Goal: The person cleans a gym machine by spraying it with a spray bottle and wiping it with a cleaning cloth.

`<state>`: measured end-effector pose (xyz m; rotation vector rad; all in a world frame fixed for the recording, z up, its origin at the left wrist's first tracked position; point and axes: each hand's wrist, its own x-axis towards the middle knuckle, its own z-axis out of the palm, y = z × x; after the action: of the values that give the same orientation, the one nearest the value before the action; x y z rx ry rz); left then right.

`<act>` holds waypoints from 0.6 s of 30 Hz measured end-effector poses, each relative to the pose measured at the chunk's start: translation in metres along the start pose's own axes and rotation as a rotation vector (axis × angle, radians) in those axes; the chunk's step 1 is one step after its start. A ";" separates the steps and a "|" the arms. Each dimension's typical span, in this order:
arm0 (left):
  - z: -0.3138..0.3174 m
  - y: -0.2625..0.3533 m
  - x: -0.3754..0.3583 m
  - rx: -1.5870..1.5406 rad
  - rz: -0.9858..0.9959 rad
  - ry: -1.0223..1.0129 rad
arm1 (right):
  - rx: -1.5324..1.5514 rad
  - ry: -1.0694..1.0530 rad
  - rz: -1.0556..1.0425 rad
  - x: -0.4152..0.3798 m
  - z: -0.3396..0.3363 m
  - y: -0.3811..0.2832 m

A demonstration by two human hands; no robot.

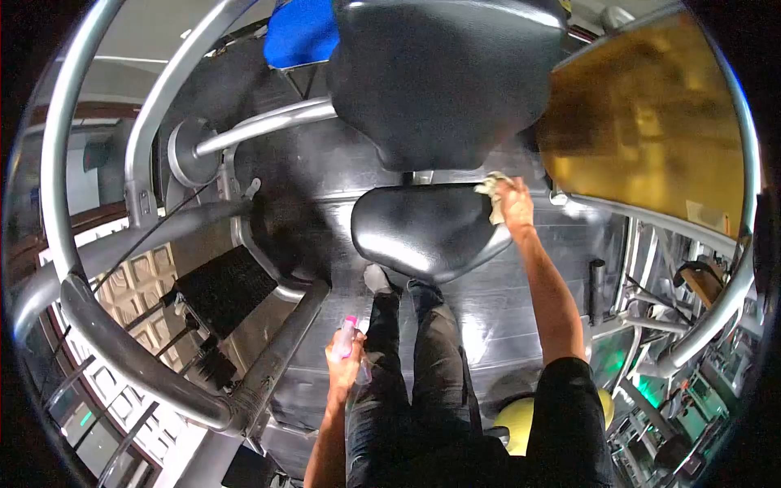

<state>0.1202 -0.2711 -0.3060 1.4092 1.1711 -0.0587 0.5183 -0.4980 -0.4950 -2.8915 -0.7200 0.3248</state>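
My right hand [516, 205] grips a crumpled, pale cloth [494, 192] at the right rear edge of a black padded seat [419, 224]. The seat's glossy top catches the light. Low and to the left, my left hand [343, 362] is wrapped round a small clear spray bottle [348, 337] with a pink top and pinkish contents, held apart from the seat. Behind the seat rises a wide black backrest [447, 77].
Thick grey metal tubes [138, 358] of the machine's frame curve along the left. A gold-coloured panel [643, 122] stands at the right. A blue seat [301, 34] shows at the back, and something yellow [515, 424] lies near my right arm.
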 end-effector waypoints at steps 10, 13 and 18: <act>0.014 0.001 0.006 0.055 0.030 -0.031 | 0.488 -0.167 0.465 0.012 0.058 0.069; 0.021 0.007 0.008 0.081 0.069 -0.031 | 0.441 -0.105 0.384 0.026 0.069 0.059; 0.040 0.020 0.014 0.018 0.017 -0.018 | 0.385 -0.441 0.088 0.059 0.053 0.029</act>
<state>0.1630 -0.2884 -0.3108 1.4320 1.1461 -0.0697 0.5692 -0.4902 -0.5624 -2.5054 -0.5117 1.0118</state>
